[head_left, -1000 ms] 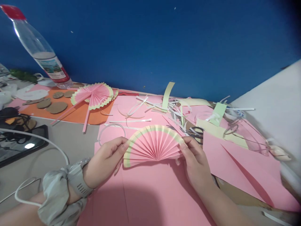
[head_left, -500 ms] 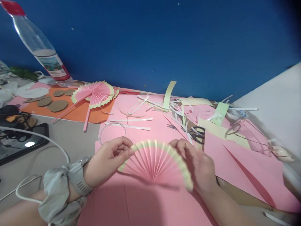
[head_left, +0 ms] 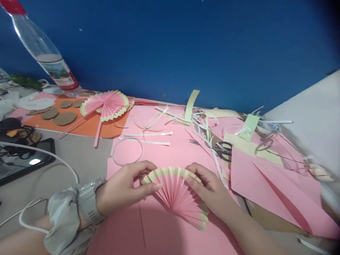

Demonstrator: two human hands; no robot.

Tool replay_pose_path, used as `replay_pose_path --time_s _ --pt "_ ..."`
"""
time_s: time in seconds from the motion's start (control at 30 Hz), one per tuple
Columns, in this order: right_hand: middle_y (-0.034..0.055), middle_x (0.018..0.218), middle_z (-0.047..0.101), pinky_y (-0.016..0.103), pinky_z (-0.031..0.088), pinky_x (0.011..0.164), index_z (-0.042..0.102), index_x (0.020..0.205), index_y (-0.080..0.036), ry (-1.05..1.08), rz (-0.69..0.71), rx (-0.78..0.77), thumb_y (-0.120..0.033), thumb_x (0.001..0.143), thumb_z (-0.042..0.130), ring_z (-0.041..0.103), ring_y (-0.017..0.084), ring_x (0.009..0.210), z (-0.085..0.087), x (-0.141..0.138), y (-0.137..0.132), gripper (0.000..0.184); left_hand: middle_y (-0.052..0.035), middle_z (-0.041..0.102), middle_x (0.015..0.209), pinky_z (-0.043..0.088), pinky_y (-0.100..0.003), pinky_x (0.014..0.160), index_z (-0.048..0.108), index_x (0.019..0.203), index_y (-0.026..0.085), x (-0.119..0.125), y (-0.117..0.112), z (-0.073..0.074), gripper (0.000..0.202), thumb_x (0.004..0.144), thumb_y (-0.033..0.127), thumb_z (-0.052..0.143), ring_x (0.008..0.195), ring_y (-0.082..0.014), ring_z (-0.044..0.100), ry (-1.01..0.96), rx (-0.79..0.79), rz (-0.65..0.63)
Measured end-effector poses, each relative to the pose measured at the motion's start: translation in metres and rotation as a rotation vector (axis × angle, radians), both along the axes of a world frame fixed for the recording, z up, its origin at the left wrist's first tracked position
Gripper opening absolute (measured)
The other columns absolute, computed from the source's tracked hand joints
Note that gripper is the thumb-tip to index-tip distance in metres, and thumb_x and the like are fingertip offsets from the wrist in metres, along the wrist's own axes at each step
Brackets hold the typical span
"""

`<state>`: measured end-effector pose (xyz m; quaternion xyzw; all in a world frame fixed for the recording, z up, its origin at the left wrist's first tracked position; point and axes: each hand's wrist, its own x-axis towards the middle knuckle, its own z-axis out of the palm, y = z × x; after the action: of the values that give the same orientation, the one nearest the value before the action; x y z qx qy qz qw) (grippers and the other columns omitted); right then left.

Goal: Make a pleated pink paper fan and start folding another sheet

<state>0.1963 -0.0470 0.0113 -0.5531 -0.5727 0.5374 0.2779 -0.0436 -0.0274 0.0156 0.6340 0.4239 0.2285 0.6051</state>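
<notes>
A pleated pink paper fan [head_left: 176, 191] with a pale yellow-green rim is held between both hands above a large pink paper sheet [head_left: 159, 230]. My left hand [head_left: 124, 187], with a watch and a grey scrunchie at the wrist, pinches the fan's left edge. My right hand [head_left: 209, 193] grips the fan's right side, its fingers curled round the folds. The fan is partly folded and tilted down to the right.
Finished pink fans [head_left: 107, 104] lie on orange paper [head_left: 87, 127] at the back left, near a plastic bottle [head_left: 44, 53] and cardboard discs [head_left: 63, 118]. Black scissors [head_left: 223, 150], several paper strips and a paper ring [head_left: 127, 150] lie behind. A phone [head_left: 23, 163] and white cable [head_left: 53, 157] sit left.
The fan was spread wide and flat between my hands. Now my hands have drawn closer together, the fan is narrower, and its right end has swung down toward me.
</notes>
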Motion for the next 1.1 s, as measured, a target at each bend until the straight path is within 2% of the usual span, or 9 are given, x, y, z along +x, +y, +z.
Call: replay_pose_path --time_s 0.1,0.2,0.37,0.53,0.73,0.93,1.1 --pt "-0.0044 0.067 0.044 0.022 0.034 0.051 0.048 0.071 -0.021 -0.002 -0.057 0.07 -0.049 0.088 0.054 0.04 0.008 0.055 -0.0009 0.0013 0.0019 0.033 0.0038 0.058 0.073 0.045 -0.021 0.061 0.056 0.09 0.017 0.0005 0.0017 0.0003 0.021 0.088 0.038 0.059 0.059 -0.008 0.059 -0.028 -0.064 0.008" --pt "-0.0031 0.068 0.046 0.023 0.038 0.057 0.048 0.069 -0.02 -0.014 -0.089 0.136 -0.048 0.088 0.055 0.044 0.01 0.06 -0.0024 0.0016 0.0036 0.034 0.0061 0.055 0.068 0.045 -0.022 0.059 0.053 0.091 0.018 0.0014 0.003 -0.0001 0.02 0.089 0.037 0.058 0.054 -0.0084 0.06 -0.022 -0.093 0.062" --pt "-0.0028 0.068 0.049 0.022 0.041 0.056 0.048 0.069 -0.021 -0.004 -0.174 0.106 -0.049 0.085 0.058 0.05 0.011 0.061 -0.0031 0.0002 0.0037 0.034 0.0059 0.054 0.069 0.046 -0.023 0.057 0.051 0.095 0.017 0.0031 0.0033 -0.0017 0.022 0.089 0.038 0.056 0.052 -0.0099 0.062 -0.009 -0.113 0.141" --pt "-0.0036 0.061 0.048 0.019 0.037 0.045 0.047 0.066 -0.021 -0.001 -0.274 0.025 -0.055 0.082 0.059 0.043 0.009 0.052 0.0007 -0.0018 0.0025 0.04 0.0051 0.055 0.074 0.046 -0.024 0.06 0.051 0.1 0.018 0.0029 0.0028 -0.0029 0.023 0.089 0.037 0.057 0.054 -0.0117 0.066 -0.011 -0.144 0.189" --pt "-0.0048 0.059 0.042 0.018 0.031 0.037 0.046 0.066 -0.02 0.038 -0.261 -0.022 -0.06 0.08 0.059 0.035 0.006 0.043 0.0004 -0.0003 0.0047 0.044 0.0053 0.055 0.071 0.048 -0.024 0.057 0.051 0.101 0.018 0.0027 0.0034 -0.0038 0.023 0.089 0.037 0.056 0.052 -0.0115 0.065 -0.043 -0.138 0.189" --pt "-0.0046 0.058 0.043 0.017 0.032 0.039 0.048 0.064 -0.02 0.046 -0.294 -0.005 -0.059 0.078 0.062 0.036 0.006 0.045 0.0038 -0.0038 0.0042 0.044 0.0062 0.053 0.067 0.053 -0.025 0.055 0.051 0.102 0.019 0.0027 0.0034 -0.0032 0.023 0.089 0.037 0.056 0.05 -0.0109 0.062 -0.067 -0.133 0.203" --pt "-0.0045 0.057 0.043 0.017 0.034 0.04 0.046 0.063 -0.02 0.018 -0.333 0.016 -0.058 0.078 0.062 0.038 0.007 0.046 0.0037 -0.0047 0.0029 0.044 0.0066 0.053 0.066 0.051 -0.023 0.053 0.051 0.103 0.019 0.0019 0.0044 -0.0039 0.022 0.09 0.036 0.055 0.049 -0.0099 0.061 -0.061 -0.116 0.198"
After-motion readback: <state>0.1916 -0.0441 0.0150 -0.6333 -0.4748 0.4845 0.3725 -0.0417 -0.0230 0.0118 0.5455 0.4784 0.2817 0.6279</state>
